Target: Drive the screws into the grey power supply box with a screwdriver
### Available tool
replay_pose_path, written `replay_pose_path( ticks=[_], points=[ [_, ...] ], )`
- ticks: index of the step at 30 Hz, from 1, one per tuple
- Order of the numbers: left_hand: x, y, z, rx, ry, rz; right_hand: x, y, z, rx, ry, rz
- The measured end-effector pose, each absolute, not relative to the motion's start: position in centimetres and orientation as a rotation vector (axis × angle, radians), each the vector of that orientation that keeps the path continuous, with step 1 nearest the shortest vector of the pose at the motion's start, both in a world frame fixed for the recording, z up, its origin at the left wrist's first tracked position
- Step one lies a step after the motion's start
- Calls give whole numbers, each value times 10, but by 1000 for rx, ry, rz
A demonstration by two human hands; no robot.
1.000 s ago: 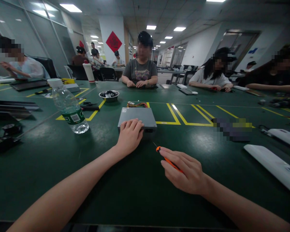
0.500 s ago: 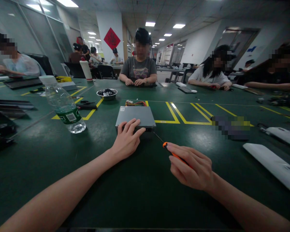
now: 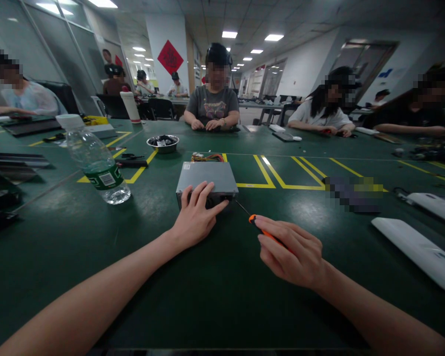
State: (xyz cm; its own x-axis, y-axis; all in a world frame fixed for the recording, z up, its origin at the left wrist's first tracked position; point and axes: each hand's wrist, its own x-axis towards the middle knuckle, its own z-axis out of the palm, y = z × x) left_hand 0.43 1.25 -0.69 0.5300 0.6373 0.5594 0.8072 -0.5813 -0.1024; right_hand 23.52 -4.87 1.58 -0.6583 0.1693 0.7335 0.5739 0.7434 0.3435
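Note:
A grey metal computer power supply (image 3: pixel 208 174) lies on the green table in front of me, its coloured cables (image 3: pixel 207 158) bunched behind it. My left hand (image 3: pixel 196 212) rests against its near side, fingers spread over the top edge and thumb stretched along the front face. In my right hand (image 3: pixel 294 252) is a screwdriver (image 3: pixel 252 218) with an orange and black handle, pinched between fingers and thumb. Its thin shaft points up and left to the power supply's near right corner. Whether the tip touches the case, I cannot tell.
Left of the power supply stands a water bottle (image 3: pixel 106 173). A metal bowl (image 3: pixel 163 143) with dark small parts sits farther back. White long casings (image 3: pixel 415 252) lie at the right. Across the table a person (image 3: pixel 213 106) sits; other people work at both sides.
My left thumb has stretched farther right along the power supply's front. The screwdriver and my right hand have barely shifted. The whole view has moved slightly.

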Motion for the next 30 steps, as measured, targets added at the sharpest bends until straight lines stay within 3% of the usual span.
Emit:
replay_pose_path(
  ticks=[30],
  points=[
    [8, 10, -6, -2486, -1234, -750, 210, -77, 20, -930, -2262, -941]
  ],
)
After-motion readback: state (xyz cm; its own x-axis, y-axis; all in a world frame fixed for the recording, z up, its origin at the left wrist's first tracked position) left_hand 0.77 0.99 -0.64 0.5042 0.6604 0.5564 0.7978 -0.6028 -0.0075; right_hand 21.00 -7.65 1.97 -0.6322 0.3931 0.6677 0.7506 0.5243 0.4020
